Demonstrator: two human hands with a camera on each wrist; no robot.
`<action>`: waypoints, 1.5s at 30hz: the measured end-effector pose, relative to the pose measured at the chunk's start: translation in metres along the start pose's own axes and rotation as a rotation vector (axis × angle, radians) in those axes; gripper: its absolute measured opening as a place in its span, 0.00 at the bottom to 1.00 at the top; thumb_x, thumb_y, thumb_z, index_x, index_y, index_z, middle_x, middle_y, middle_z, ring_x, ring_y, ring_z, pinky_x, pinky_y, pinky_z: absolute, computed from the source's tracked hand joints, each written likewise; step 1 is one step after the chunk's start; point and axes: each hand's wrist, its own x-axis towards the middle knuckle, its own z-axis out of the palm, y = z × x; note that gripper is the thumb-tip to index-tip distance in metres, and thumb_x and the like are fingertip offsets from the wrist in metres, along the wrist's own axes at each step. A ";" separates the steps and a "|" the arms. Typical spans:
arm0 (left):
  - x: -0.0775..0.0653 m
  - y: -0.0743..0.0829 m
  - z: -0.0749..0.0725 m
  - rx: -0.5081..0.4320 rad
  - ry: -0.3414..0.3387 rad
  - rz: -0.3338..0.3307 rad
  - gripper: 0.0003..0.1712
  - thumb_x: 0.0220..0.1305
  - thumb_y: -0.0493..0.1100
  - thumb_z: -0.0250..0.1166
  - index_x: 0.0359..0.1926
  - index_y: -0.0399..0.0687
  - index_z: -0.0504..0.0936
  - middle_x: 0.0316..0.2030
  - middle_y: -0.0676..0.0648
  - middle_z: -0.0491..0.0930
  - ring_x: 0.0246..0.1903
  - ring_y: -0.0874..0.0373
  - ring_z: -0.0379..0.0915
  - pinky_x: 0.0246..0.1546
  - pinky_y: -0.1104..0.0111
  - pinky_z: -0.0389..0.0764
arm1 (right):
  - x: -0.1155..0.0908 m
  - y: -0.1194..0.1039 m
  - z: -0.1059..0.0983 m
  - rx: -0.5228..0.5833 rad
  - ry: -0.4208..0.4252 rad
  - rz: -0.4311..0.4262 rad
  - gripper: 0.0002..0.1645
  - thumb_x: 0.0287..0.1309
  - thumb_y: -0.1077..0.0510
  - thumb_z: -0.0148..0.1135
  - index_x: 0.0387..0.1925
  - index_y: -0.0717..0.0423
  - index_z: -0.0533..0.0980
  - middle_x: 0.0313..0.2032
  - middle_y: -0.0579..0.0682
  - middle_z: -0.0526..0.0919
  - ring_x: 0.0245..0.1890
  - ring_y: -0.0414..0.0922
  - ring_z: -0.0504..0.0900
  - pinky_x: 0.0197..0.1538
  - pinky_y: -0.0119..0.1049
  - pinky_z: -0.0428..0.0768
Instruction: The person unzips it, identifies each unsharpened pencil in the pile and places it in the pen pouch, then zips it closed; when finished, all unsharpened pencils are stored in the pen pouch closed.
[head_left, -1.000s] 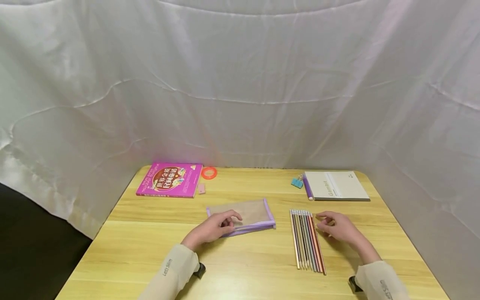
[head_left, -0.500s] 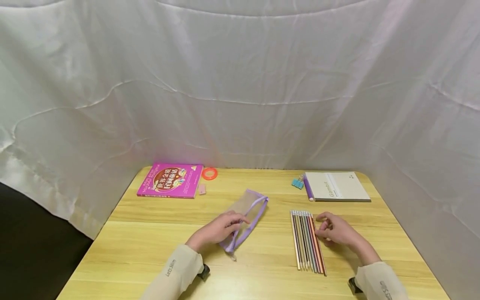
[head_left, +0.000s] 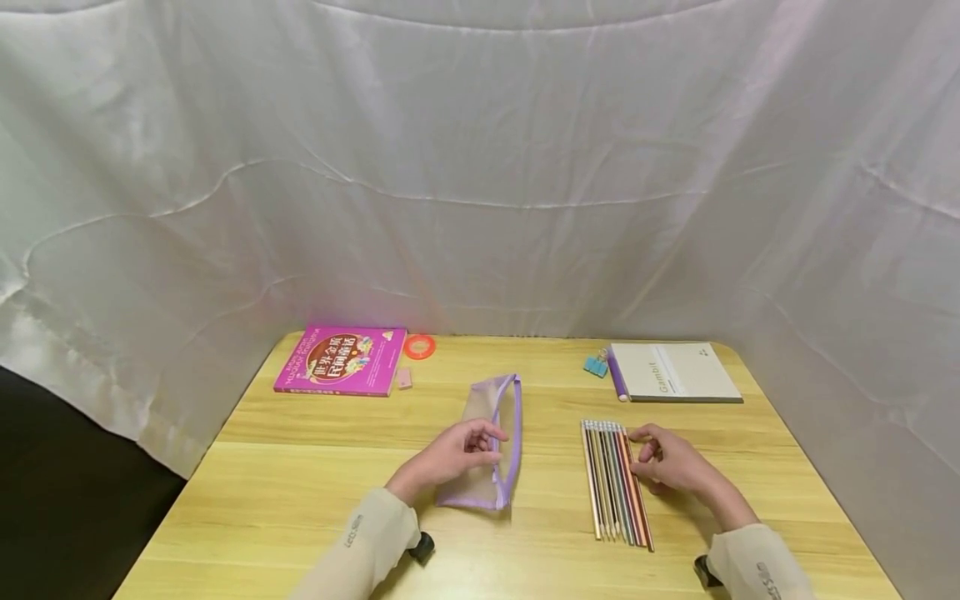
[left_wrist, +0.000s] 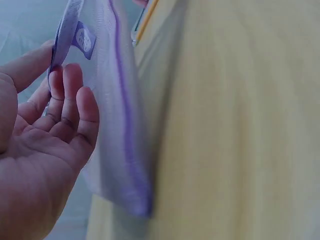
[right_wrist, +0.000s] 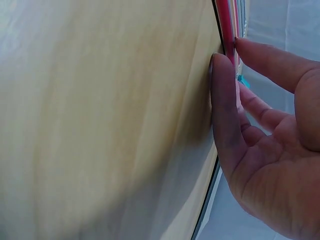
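Left hand [head_left: 457, 454] pinches mesh pouch [head_left: 491, 433] beneath fingers | right hand [head_left: 667, 457] relaxed, fingertips touching pencils [head_left: 615, 483]

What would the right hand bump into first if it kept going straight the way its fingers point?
Most likely the row of pencils: the right hand points left, fingertips already at its outermost pencil.

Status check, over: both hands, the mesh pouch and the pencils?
Left hand grips purple-trimmed mesh pouch. Right hand open, fingertips touching row of coloured pencils. Nothing between them.

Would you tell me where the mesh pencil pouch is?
In the head view, the mesh pouch lies mid-table, gripped by the left hand, left of the pencil row.
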 end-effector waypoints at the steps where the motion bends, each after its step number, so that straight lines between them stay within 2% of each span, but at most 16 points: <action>1: 0.001 -0.003 0.002 -0.022 0.006 -0.005 0.18 0.67 0.39 0.70 0.57 0.40 0.81 0.41 0.48 0.80 0.41 0.58 0.76 0.43 0.74 0.80 | 0.000 0.000 0.000 -0.004 0.002 -0.001 0.33 0.60 0.67 0.70 0.64 0.70 0.68 0.37 0.56 0.75 0.26 0.49 0.78 0.27 0.39 0.81; 5: 0.002 -0.011 0.009 -0.106 0.041 -0.019 0.20 0.64 0.38 0.72 0.55 0.37 0.82 0.40 0.49 0.81 0.39 0.59 0.76 0.41 0.74 0.81 | 0.001 0.000 0.001 -0.006 0.009 0.006 0.33 0.60 0.67 0.70 0.64 0.69 0.69 0.36 0.55 0.75 0.26 0.49 0.78 0.27 0.38 0.81; 12: 0.001 -0.018 0.016 -0.222 0.053 -0.040 0.23 0.62 0.37 0.73 0.57 0.37 0.81 0.40 0.50 0.82 0.40 0.60 0.78 0.42 0.73 0.83 | 0.003 0.004 0.001 0.029 0.000 0.011 0.33 0.60 0.69 0.70 0.65 0.69 0.69 0.37 0.56 0.74 0.29 0.49 0.77 0.28 0.39 0.84; 20: 0.002 -0.027 0.023 -0.340 0.097 -0.010 0.25 0.62 0.33 0.71 0.59 0.30 0.78 0.46 0.42 0.82 0.43 0.61 0.78 0.47 0.72 0.83 | 0.005 0.002 0.002 0.031 0.007 0.037 0.34 0.59 0.70 0.69 0.66 0.66 0.69 0.36 0.56 0.73 0.29 0.49 0.76 0.29 0.40 0.86; 25: 0.003 -0.030 0.026 -0.359 0.115 0.021 0.25 0.62 0.32 0.71 0.59 0.28 0.77 0.46 0.43 0.82 0.43 0.62 0.78 0.47 0.72 0.83 | 0.006 -0.001 0.003 -0.014 0.030 0.018 0.35 0.59 0.69 0.70 0.66 0.67 0.68 0.33 0.56 0.75 0.24 0.49 0.79 0.26 0.40 0.85; 30: 0.001 -0.032 0.026 -0.369 0.138 0.023 0.25 0.62 0.33 0.72 0.59 0.29 0.77 0.44 0.47 0.81 0.43 0.62 0.78 0.46 0.73 0.83 | 0.008 -0.002 0.006 -0.057 0.044 0.035 0.35 0.56 0.70 0.70 0.65 0.66 0.68 0.32 0.55 0.76 0.21 0.48 0.81 0.26 0.39 0.84; 37: 0.000 -0.034 0.026 -0.382 0.150 0.035 0.25 0.62 0.33 0.72 0.58 0.29 0.78 0.45 0.44 0.81 0.42 0.62 0.78 0.45 0.73 0.82 | 0.011 -0.002 0.008 -0.018 0.072 0.067 0.36 0.50 0.73 0.68 0.62 0.70 0.68 0.32 0.56 0.76 0.20 0.49 0.81 0.25 0.42 0.85; 45: 0.000 -0.034 0.026 -0.379 0.142 0.059 0.24 0.63 0.33 0.71 0.58 0.28 0.77 0.42 0.52 0.81 0.41 0.64 0.78 0.44 0.74 0.82 | 0.016 -0.001 0.007 -0.005 0.093 0.113 0.34 0.47 0.72 0.69 0.58 0.72 0.68 0.32 0.57 0.78 0.17 0.48 0.80 0.25 0.44 0.86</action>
